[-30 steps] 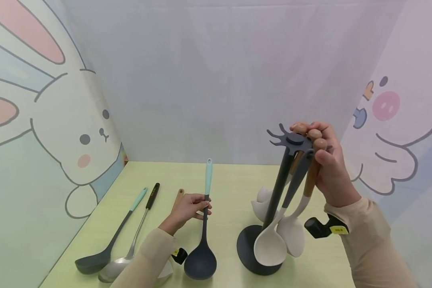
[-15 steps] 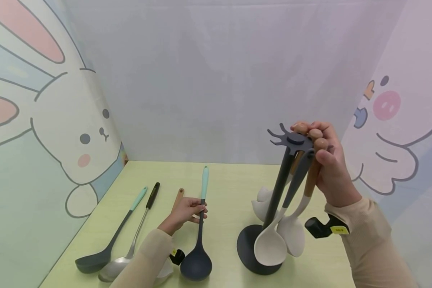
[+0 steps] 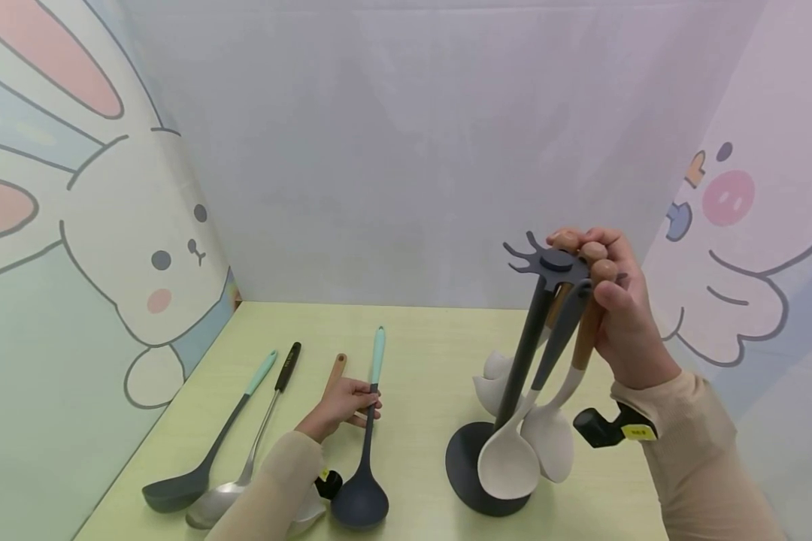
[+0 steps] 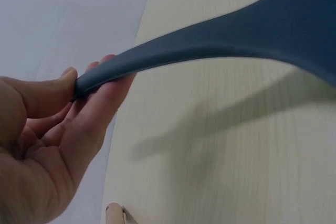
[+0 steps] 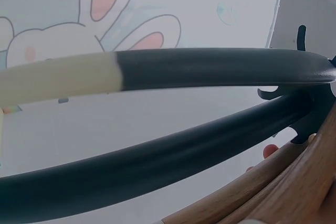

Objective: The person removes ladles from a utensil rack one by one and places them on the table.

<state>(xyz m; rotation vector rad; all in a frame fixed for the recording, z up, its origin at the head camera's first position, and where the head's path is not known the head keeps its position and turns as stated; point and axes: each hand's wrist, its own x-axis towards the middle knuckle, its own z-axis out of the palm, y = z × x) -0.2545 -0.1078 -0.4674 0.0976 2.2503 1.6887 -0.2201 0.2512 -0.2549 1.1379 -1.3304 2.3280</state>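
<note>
In the head view my left hand (image 3: pixel 341 407) pinches the shaft of a dark ladle (image 3: pixel 360 502) with a mint handle. The ladle's handle end points up and away, its bowl toward me. Its dark shaft (image 4: pixel 173 51) casts a separate shadow on the table in the left wrist view. My right hand (image 3: pixel 619 323) curls round wooden handles (image 3: pixel 586 334) at the top of a black utensil stand (image 3: pixel 529 342). From the stand hangs a white ladle (image 3: pixel 509 467) with a grey handle. The ends of my right fingers are partly hidden behind those handles.
Left of my left hand lie a dark turner-like tool (image 3: pixel 176 492) with a mint handle, a steel spoon or ladle (image 3: pixel 218 505) with a black handle, and a wooden-handled utensil (image 3: pixel 338 367), partly covered by my arm. Printed walls enclose the pale table (image 3: pixel 433 353).
My left hand has moved slightly left and toward me, carrying the dark ladle lower. My right hand and the stand stay practically where they were.
</note>
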